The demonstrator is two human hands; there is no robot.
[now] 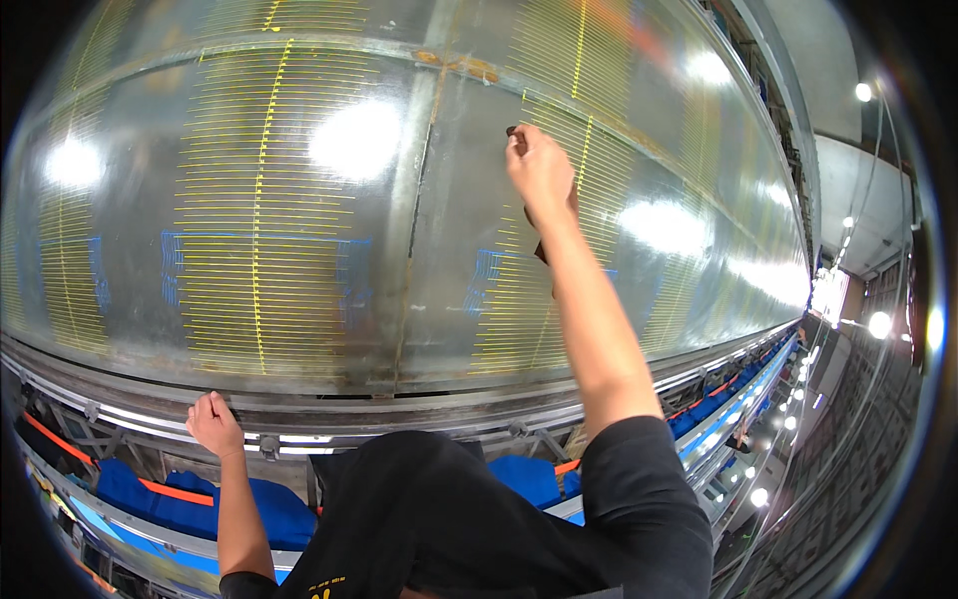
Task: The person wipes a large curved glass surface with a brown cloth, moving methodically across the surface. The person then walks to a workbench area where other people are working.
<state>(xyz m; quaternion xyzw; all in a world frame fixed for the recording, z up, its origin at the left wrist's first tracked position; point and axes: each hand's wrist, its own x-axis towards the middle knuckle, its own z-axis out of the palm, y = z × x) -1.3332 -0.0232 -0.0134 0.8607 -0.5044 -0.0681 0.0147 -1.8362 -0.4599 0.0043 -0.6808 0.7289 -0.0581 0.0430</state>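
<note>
My right arm (604, 329) reaches far over a long, shiny grey sheet-like surface (454, 200). At its end my right hand (540, 172) is closed, with the fingers pinched together. A small dark piece (512, 131) shows at the fingertips; its kind cannot be made out. Close to this hand, on the surface, runs a ladder of fine yellow lines (587, 150) with a dotted yellow scale through it. My left hand (214, 427) is curled into a loose fist at the near metal rail (329, 411). Nothing shows in its fingers.
More bands of yellow lines (261, 180) and some blue strokes (356, 270) mark the surface. Seams (427, 150) cross it, and bright lamp reflections lie on it. Blue cloth (261, 514) and orange strips (175, 492) are below the rail. Hanging lamps (879, 324) line the right side.
</note>
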